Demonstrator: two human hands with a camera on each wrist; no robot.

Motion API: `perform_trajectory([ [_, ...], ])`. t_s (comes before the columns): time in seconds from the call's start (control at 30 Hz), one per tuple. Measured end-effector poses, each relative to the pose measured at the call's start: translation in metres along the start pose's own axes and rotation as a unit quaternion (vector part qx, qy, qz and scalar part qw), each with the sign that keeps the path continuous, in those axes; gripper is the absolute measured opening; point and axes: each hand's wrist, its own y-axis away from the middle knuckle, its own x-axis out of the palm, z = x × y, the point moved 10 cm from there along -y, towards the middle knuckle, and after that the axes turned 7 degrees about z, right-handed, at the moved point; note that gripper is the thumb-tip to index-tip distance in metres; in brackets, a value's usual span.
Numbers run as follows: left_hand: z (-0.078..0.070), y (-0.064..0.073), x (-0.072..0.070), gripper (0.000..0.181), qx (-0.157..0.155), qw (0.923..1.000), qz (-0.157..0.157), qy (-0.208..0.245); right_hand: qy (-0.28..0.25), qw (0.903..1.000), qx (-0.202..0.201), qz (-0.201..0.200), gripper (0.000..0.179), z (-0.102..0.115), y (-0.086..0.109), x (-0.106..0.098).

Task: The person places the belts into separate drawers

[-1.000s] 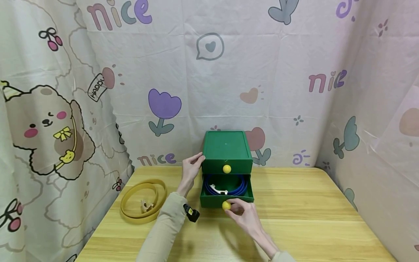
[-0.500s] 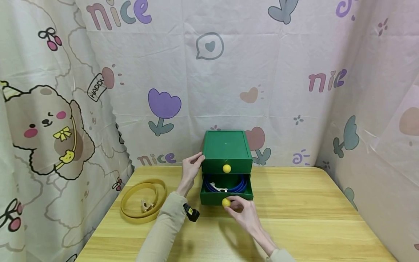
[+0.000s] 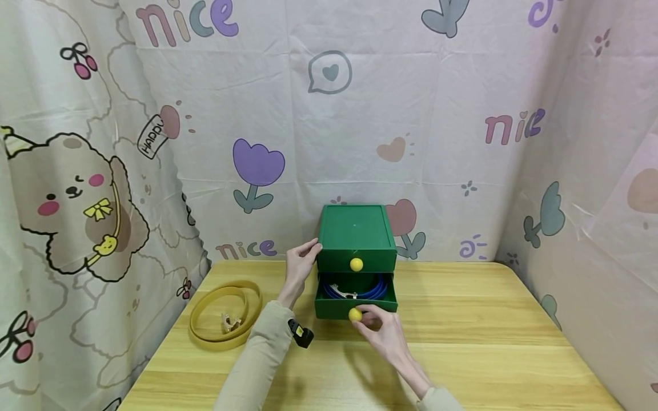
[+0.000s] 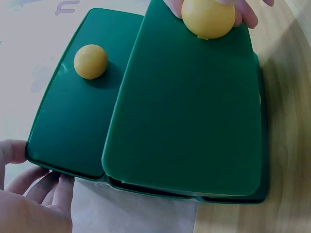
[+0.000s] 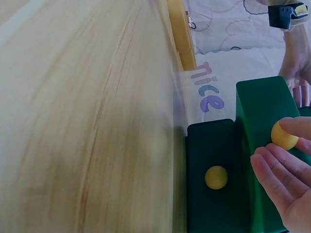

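A small green drawer cabinet (image 3: 354,227) stands on the table. Its middle drawer (image 3: 329,310) is partly pulled out and holds a coiled blue belt (image 3: 379,289) with a silver buckle. My right hand (image 3: 385,335) pinches that drawer's yellow ball knob (image 5: 283,136) between thumb and fingers. At the cabinet's upper left front corner my left hand (image 3: 300,267) holds on, thumb at the top edge and fingers (image 4: 43,187) against the side. The upper drawer, with its own yellow knob (image 4: 91,61), is closed. A lower closed drawer (image 5: 214,145) shows in the right wrist view.
A coiled tan belt (image 3: 197,328) with a gold-toned buckle (image 3: 230,323) lies on the wooden table (image 3: 493,354), left of the cabinet. A printed curtain (image 3: 360,125) hangs right behind the cabinet and along both sides. A black wrist camera (image 3: 300,334) sits on the left sleeve.
The middle drawer has slid a little way back into the cabinet, with my right hand moving along on its knob. My left hand has stayed at the cabinet's corner.
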Motion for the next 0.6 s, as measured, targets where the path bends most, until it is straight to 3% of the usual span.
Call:
perform_trajectory([
  [0.6,0.0005,0.0004,-0.0006,0.037,-0.003,1.0,-0.003,0.001,0.012,0.9995,0.002,-0.03,0.028,-0.0022,-0.0045,-0.0033],
])
